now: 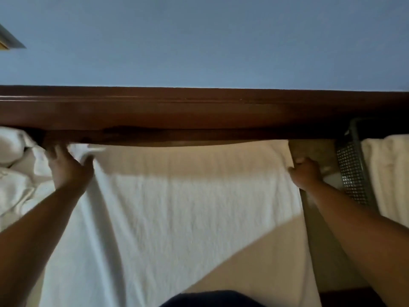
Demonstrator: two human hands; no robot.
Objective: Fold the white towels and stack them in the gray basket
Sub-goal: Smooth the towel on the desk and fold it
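Note:
A large white towel [188, 207] lies spread flat in front of me, reaching from the near edge up to the wooden rail. My left hand [68, 167] pinches its far left corner, where the cloth is bunched and blurred. My right hand [306, 173] grips the towel's far right edge. The gray basket [352, 173], a mesh-walled bin, stands at the right just beyond my right hand. Folded white towels [387, 173] lie inside it.
A dark brown wooden rail [199, 114] runs across the far side, with a blue wall behind it. A heap of crumpled white towels [15, 171] lies at the left. Tan surface [314, 218] shows between the towel and the basket.

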